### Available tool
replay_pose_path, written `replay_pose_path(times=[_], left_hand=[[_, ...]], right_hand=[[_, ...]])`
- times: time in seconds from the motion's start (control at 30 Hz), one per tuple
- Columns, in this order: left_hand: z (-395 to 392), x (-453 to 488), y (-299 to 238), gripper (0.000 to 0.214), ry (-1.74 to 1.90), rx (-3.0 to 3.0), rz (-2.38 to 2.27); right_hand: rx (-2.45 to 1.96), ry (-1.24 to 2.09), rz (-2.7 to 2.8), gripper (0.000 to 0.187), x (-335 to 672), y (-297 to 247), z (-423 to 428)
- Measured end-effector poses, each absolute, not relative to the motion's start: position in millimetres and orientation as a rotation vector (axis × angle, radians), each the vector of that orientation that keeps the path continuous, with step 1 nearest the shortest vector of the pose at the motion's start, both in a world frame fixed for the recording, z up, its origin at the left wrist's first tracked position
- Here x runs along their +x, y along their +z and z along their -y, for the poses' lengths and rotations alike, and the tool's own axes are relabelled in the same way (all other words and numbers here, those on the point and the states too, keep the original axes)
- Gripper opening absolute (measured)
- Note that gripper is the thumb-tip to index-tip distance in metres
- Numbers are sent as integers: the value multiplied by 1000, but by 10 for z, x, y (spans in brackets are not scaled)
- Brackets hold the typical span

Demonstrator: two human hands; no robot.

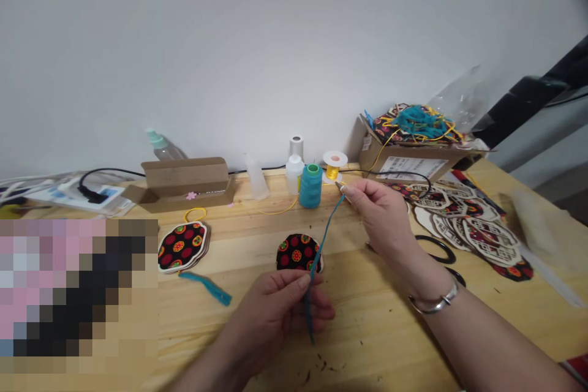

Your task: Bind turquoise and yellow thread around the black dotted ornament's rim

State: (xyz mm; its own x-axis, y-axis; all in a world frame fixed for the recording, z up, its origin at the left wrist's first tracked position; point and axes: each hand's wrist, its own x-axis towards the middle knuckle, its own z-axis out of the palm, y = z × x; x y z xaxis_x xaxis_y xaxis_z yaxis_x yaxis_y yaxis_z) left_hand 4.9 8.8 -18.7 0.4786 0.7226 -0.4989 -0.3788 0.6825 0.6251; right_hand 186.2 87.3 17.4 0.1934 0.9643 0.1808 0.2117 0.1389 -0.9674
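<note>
A teal thread strand (327, 228) slants between my hands, its lower end hanging below my left fingers. My left hand (287, 303) is closed, with thumb and forefinger pinching the strand. Higher up and to the right, my right hand (380, 211) pinches the strand's upper end; a small metallic tip shows at these fingers, too small to name. Just behind my left hand lies a black patterned fabric piece (296, 250) with red and orange motifs, partly covered. The teal thread spool (311, 187) stands upright left of my right fingertips. Near it is a yellow thread spool (333, 170).
At left lie a stack of patterned pieces (182, 245) and a teal tassel (206, 288). Behind are an open cardboard box (186, 187) and white bottles (294, 174). On the right are a filled carton (413, 162), cut-out pieces (489, 229) and black scissors handles (441, 248). Pixelation hides the lower left.
</note>
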Motion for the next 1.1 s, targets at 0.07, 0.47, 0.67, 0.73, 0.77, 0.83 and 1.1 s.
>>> replay_pose_path(times=[0.07,0.47,0.67,0.73,0.77,0.83,1.1], left_hand=[[-84,48,-188,14,674,459,-819],[-198,-41,-184,15,857,294,-814],[-225,-62,-178,17,945,243,-834],[-232,-58,-173,20,968,228,-843],[-237,-55,-170,22,981,220,-848],[-247,-49,-164,24,1001,198,-864],[-281,-66,-114,28,1008,140,-874]], right_hand=[[-1308,826,1265,22,1855,171,-873],[-788,644,1957,5,1610,21,-605],[-661,646,2128,10,1587,-53,-618],[-660,650,2162,12,1592,-73,-633],[-659,648,2176,13,1595,-82,-639],[-657,644,2200,14,1599,-98,-647],[-594,657,2251,12,1598,-126,-659]])
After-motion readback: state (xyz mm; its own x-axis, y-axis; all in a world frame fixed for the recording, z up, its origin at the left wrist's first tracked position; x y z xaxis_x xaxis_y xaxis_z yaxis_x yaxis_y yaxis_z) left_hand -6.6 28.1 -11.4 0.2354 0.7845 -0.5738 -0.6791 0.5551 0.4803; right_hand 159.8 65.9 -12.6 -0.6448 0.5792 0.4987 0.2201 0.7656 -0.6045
